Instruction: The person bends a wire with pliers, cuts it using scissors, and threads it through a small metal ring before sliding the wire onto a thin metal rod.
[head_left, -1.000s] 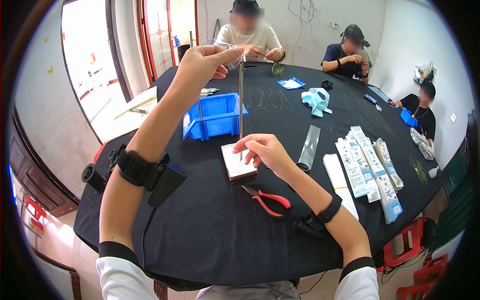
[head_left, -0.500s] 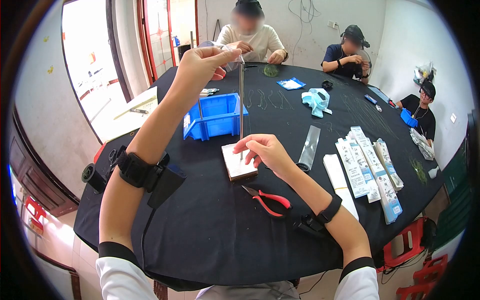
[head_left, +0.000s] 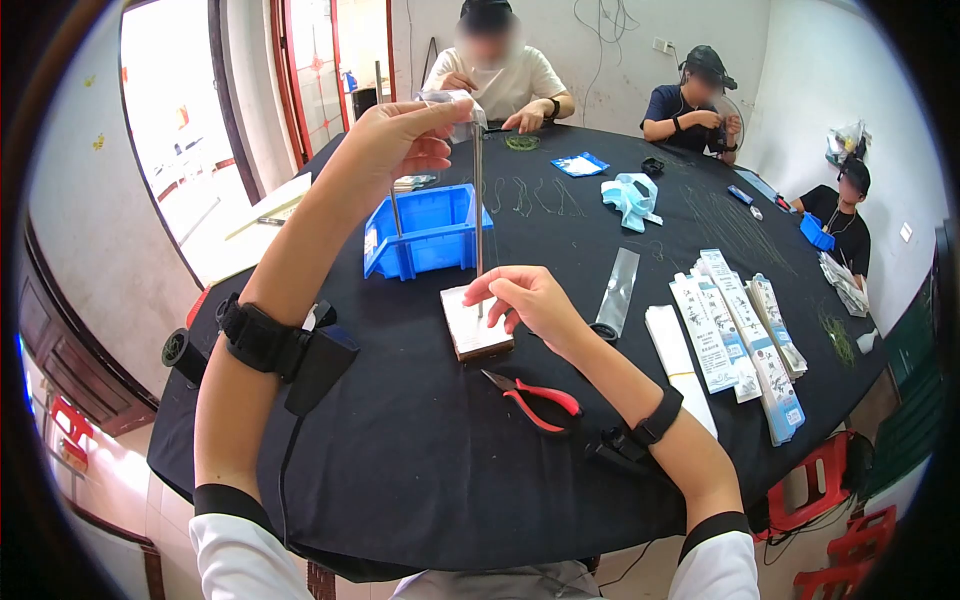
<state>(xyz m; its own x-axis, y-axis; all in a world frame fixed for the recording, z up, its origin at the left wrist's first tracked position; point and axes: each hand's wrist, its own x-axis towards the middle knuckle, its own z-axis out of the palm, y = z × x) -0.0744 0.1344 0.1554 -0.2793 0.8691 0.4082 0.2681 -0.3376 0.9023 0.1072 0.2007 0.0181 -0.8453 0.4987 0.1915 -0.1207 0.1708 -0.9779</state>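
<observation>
My left hand (head_left: 418, 135) is raised, thumb and fingers pinched on a piece of clear plastic film (head_left: 476, 112) at the top of an upright metal rod (head_left: 479, 205). The rod rises from a white-topped block (head_left: 476, 325) on the table. Beside the rod's foot is my right hand (head_left: 530, 305), thumb and forefinger brought together; anything thin between them is too small to make out. Red-handled pliers (head_left: 540, 402) lie just below the right hand, jaws pointing left. Behind the block stands a blue bin (head_left: 425, 255), with a second rod (head_left: 396, 212) standing at its left side.
Right of my right hand lie a clear strip (head_left: 621, 285), white sleeves (head_left: 670, 350) and several printed packets (head_left: 735, 335). A light-blue mask (head_left: 632, 200) and a coil of green line (head_left: 521, 143) lie farther back. A black spool (head_left: 185, 355) is at left. Three people sit around the table.
My left hand has shifted slightly left with the clear film, while my right hand has barely moved. Across the table, a person's hand has come down near the green coil.
</observation>
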